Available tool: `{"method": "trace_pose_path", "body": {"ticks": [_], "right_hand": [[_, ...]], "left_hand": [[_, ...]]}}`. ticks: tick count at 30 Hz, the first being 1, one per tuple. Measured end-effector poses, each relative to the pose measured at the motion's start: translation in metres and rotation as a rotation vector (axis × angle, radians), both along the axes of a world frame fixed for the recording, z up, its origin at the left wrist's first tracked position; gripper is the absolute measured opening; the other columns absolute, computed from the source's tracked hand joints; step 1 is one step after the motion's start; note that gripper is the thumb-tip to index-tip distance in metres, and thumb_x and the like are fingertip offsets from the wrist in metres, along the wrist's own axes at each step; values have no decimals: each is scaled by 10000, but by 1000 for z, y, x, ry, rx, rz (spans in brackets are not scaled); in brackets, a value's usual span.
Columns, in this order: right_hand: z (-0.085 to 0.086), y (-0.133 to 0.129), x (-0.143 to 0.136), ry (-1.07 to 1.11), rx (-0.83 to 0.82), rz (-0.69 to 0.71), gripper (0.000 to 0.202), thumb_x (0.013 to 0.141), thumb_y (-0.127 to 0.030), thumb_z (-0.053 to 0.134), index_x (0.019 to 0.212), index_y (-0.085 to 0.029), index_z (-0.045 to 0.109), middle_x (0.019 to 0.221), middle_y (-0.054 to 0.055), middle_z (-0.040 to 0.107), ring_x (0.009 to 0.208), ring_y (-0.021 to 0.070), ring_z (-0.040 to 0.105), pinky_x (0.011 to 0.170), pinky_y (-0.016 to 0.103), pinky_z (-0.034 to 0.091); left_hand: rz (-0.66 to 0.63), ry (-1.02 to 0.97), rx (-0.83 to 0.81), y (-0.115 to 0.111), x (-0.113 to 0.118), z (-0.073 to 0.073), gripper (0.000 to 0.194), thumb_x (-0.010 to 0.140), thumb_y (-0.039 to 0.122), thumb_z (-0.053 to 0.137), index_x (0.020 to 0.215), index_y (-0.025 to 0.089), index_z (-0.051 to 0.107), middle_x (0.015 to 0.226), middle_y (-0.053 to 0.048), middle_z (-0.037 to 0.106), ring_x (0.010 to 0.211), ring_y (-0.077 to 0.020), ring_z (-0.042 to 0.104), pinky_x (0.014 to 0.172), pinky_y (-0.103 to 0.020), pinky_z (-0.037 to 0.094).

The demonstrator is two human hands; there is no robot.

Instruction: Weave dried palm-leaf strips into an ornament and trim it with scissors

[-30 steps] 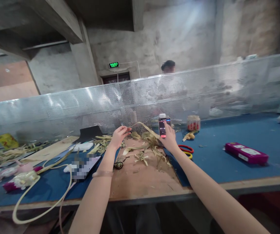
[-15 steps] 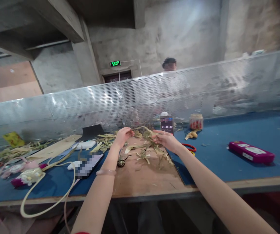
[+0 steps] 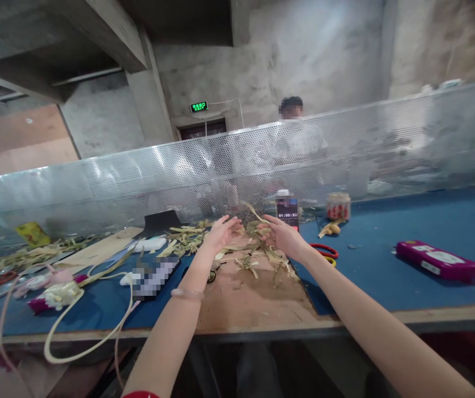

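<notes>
Above a brown board (image 3: 258, 304) on the table, my left hand (image 3: 222, 235) has its fingers spread, with nothing seen in it. To its right, my right hand (image 3: 281, 235) pinches a pale dried strip (image 3: 251, 208) between thumb and fingers; the strip's free end curves up and left toward my left hand. Dried leaf pieces (image 3: 246, 265) lie on the board beneath and between my hands. Behind my right hand stands a phone (image 3: 287, 210) showing a timer.
Left lie a dark phone (image 3: 157, 279), looping cables (image 3: 51, 337) and dried strips (image 3: 26, 254). Right are a jar (image 3: 338, 207), red and yellow rings (image 3: 324, 251) and a magenta case (image 3: 437, 261). A perforated metal screen (image 3: 179, 166) runs behind; a person (image 3: 297, 138) is beyond it.
My left hand has opened and let go of the strip, whose left end now stands free. The strip stays in my right hand. The whole view has shifted slightly.
</notes>
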State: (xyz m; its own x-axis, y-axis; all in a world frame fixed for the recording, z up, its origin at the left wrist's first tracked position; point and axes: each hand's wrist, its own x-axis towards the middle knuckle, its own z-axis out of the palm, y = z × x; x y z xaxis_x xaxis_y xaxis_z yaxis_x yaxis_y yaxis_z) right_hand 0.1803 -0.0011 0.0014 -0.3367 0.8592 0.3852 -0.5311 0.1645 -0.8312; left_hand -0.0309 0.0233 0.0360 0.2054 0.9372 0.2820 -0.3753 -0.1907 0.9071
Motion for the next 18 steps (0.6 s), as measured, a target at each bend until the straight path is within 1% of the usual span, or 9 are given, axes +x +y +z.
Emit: {"method": "trace_pose_path", "body": {"ticks": [3,4,6,8,12,13,15,17,18], "right_hand": [[-5,0,-2,-61,5,52,432,812,-228,498,1231,-238,392,1008,40,612,643,108,590,559,240,458],[-7,0,-3,-98,20,82,435,814,-241,509,1235,-235,399,1007,42,612,641,107,588,558,235,457],[-9,-4,-4,-178,54,140,434,818,-268,524,1238,-231,422,1004,47,611,638,104,585,559,226,456],[-9,-9,-6,-253,88,189,430,821,-307,530,1236,-231,444,1003,50,612,646,106,587,574,228,460],[-4,-15,-9,-404,172,183,413,831,-432,495,1178,-210,490,955,64,637,680,136,595,621,261,472],[-3,-14,-8,-467,204,111,406,843,-472,451,1128,-193,521,913,68,647,677,146,593,628,272,472],[-3,-9,-4,-671,272,-203,437,862,-522,360,980,-165,584,804,77,651,685,171,585,655,298,463],[-6,-2,6,-962,326,-706,417,865,-492,366,840,-153,609,770,104,634,774,217,575,721,335,438],[-8,1,12,-1103,337,-943,352,855,-439,416,838,-148,612,836,136,627,874,254,556,774,367,415]], "left_hand": [[-173,204,16,-5,15,-9,329,745,295,630,1023,139,547,1001,-142,648,800,-205,645,732,-359,497],[-173,222,47,-6,19,-11,334,753,300,620,1045,156,547,1044,-134,637,833,-209,639,744,-359,493],[-56,192,111,-6,26,-13,319,766,299,603,1057,177,553,1076,-113,631,839,-201,634,753,-354,488],[58,133,141,-4,30,-13,251,793,304,561,987,148,586,1017,-119,653,806,-193,636,744,-344,484],[36,-30,144,-1,32,-10,204,798,262,524,922,117,598,834,-97,671,674,-156,623,667,-302,473],[44,-72,129,0,31,-9,186,786,239,529,914,118,591,750,-70,655,609,-133,600,619,-276,461],[86,-102,75,2,28,-8,137,764,201,533,872,124,568,597,-7,575,472,-82,510,507,-220,406],[104,-66,21,3,24,-7,83,750,184,533,816,132,534,527,33,492,379,-46,393,423,-186,327],[100,-31,5,4,22,-7,68,748,186,533,791,135,519,512,43,467,352,-35,341,396,-178,290]]}}
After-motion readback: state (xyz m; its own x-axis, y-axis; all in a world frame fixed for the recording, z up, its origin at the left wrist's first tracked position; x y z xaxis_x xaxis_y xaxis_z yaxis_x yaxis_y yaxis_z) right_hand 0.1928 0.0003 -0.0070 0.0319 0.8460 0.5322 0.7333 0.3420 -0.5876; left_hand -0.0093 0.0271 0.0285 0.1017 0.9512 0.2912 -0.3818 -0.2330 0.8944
